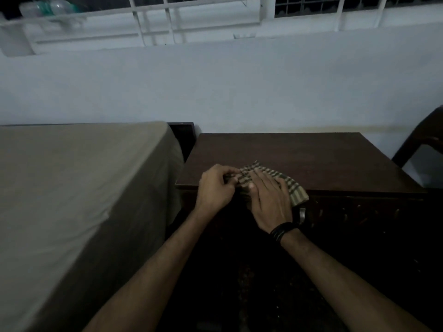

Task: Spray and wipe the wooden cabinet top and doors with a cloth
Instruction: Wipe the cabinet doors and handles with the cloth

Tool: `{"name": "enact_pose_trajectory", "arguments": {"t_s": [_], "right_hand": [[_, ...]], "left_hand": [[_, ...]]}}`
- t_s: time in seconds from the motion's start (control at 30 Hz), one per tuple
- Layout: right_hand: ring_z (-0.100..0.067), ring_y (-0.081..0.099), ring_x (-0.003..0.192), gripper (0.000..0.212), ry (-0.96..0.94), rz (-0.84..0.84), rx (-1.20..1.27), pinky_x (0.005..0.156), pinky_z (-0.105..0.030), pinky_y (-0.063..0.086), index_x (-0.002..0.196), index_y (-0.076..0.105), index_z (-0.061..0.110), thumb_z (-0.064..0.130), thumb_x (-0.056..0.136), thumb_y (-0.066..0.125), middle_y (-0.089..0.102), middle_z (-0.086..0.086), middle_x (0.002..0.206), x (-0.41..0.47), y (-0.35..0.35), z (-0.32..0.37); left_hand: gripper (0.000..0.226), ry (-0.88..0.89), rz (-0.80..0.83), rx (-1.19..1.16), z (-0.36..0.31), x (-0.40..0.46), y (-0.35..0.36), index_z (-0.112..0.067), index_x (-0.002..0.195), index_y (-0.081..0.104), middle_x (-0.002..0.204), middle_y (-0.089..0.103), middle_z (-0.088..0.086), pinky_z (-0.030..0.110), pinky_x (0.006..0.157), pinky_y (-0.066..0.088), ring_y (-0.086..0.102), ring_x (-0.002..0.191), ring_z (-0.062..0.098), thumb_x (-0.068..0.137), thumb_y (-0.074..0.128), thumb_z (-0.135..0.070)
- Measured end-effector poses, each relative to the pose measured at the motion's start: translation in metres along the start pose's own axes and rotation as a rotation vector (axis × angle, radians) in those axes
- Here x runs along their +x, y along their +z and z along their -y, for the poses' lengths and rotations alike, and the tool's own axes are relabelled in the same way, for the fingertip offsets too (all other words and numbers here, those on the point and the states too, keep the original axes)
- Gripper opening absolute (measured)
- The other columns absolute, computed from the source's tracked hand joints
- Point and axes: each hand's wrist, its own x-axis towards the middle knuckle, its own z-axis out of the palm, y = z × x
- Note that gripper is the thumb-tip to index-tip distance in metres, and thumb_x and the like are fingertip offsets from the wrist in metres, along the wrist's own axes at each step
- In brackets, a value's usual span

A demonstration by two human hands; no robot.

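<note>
At the near edge of the wooden cabinet top (311, 159), your two forearms reached forward side by side. Your left hand (215, 188) had its fingers curled, pinching the left end of the striped cloth (291, 185). Your right hand (269, 200), with a black wristband (282, 231), lay flat with straight fingers pressing the cloth down. The cloth's long axis ran from far-left to near-right, its right corner overhanging the front edge. Left of the cabinet stood a bed (72, 188).

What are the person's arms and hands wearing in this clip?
Both forearms are bare, with no sleeves in view. The right wrist carries a black band of several thin strands. The left hand and right hand are bare: no gloves, and no rings that can be made out.
</note>
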Motion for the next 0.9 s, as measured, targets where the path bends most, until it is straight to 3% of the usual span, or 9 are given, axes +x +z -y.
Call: {"name": "enact_pose_trajectory", "arguments": {"t_s": [0.13, 0.33, 0.43, 0.53, 0.6, 0.7, 0.77, 0.8, 0.9], "right_hand": [[-0.024, 0.035, 0.144, 0.053, -0.103, 0.042, -0.015, 0.118, -0.045, 0.021, 0.148, 0.043, 0.014, 0.035, 0.103, 0.026, 0.040, -0.006, 0.155, -0.012, 0.015, 0.027], [-0.023, 0.006, 0.153, 0.060, -0.218, 0.068, -0.080, 0.122, -0.041, 0.003, 0.158, 0.018, 0.016, 0.029, 0.102, 0.037, 0.007, -0.006, 0.166, -0.029, 0.056, 0.059], [-0.018, -0.007, 0.153, 0.076, -0.260, 0.075, -0.174, 0.120, -0.036, -0.006, 0.159, 0.009, 0.018, 0.018, 0.094, 0.048, -0.007, -0.002, 0.166, -0.034, 0.078, 0.059], [-0.016, -0.016, 0.151, 0.092, -0.303, 0.053, -0.294, 0.119, -0.034, -0.012, 0.158, 0.002, 0.018, 0.007, 0.078, 0.044, -0.016, 0.000, 0.165, -0.033, 0.094, 0.051], [-0.017, -0.014, 0.152, 0.090, -0.339, 0.013, -0.348, 0.120, -0.035, -0.010, 0.158, 0.003, 0.017, 0.007, 0.076, 0.038, -0.016, -0.001, 0.165, -0.032, 0.101, 0.045], [-0.018, -0.006, 0.153, 0.085, -0.398, -0.055, -0.410, 0.120, -0.035, -0.006, 0.159, 0.008, 0.016, 0.007, 0.080, 0.037, -0.011, -0.002, 0.166, -0.032, 0.106, 0.039], [-0.017, -0.007, 0.153, 0.082, -0.416, -0.068, -0.400, 0.121, -0.034, -0.008, 0.159, 0.006, 0.016, 0.014, 0.086, 0.044, -0.011, -0.002, 0.166, -0.031, 0.110, 0.035], [-0.017, -0.010, 0.153, 0.084, -0.423, -0.060, -0.389, 0.121, -0.034, -0.009, 0.159, 0.003, 0.016, 0.019, 0.088, 0.049, -0.012, -0.002, 0.166, -0.030, 0.112, 0.033], [-0.019, -0.014, 0.152, 0.083, -0.458, -0.066, -0.408, 0.121, -0.037, -0.012, 0.158, -0.003, 0.014, 0.026, 0.091, 0.044, -0.017, -0.003, 0.165, -0.024, 0.119, 0.033]], "left_hand": [[0.026, 0.037, -0.146, -0.097, 0.022, -0.025, -0.016, -0.025, 0.096, 0.076, 0.095, 0.067, -0.007, 0.023, 0.089, 0.050, 0.064, 0.088, 0.007, 0.082, 0.070, -0.004], [0.038, 0.056, -0.352, -0.158, 0.074, -0.061, -0.020, -0.017, 0.100, 0.076, 0.095, 0.061, -0.002, 0.006, 0.085, 0.041, 0.058, 0.089, -0.007, 0.077, 0.069, 0.012], [0.039, -0.022, -0.410, -0.171, 0.096, -0.067, -0.011, -0.022, 0.101, 0.075, 0.097, 0.059, -0.003, 0.017, 0.087, 0.049, 0.061, 0.091, 0.000, 0.079, 0.069, 0.009], [0.035, -0.029, -0.433, -0.137, 0.110, -0.072, 0.000, -0.020, 0.098, 0.074, 0.099, 0.057, -0.004, 0.022, 0.085, 0.051, 0.063, 0.091, 0.012, 0.076, 0.071, 0.007], [0.029, -0.024, -0.468, -0.040, 0.114, -0.074, 0.010, -0.018, 0.096, 0.074, 0.103, 0.055, -0.002, 0.024, 0.085, 0.048, 0.059, 0.094, 0.016, 0.073, 0.074, 0.000], [0.021, 0.001, -0.549, 0.087, 0.114, -0.078, 0.026, -0.016, 0.098, 0.072, 0.104, 0.059, 0.005, 0.039, 0.084, 0.049, 0.057, 0.095, 0.023, 0.077, 0.074, -0.015], [0.023, 0.082, -0.517, 0.036, 0.114, -0.084, 0.038, -0.015, 0.110, 0.070, 0.111, 0.062, 0.004, 0.044, 0.088, 0.050, 0.060, 0.103, 0.022, 0.088, 0.063, -0.019], [0.032, 0.128, -0.459, -0.001, 0.115, -0.088, 0.046, -0.013, 0.122, 0.065, 0.124, 0.060, 0.004, 0.043, 0.097, 0.048, 0.058, 0.115, 0.021, 0.093, 0.057, -0.022], [0.063, 0.217, -0.241, 0.030, 0.132, -0.098, 0.070, -0.008, 0.156, 0.024, 0.165, 0.017, 0.005, 0.035, 0.123, 0.016, 0.018, 0.152, 0.019, 0.102, 0.039, -0.037]]}}
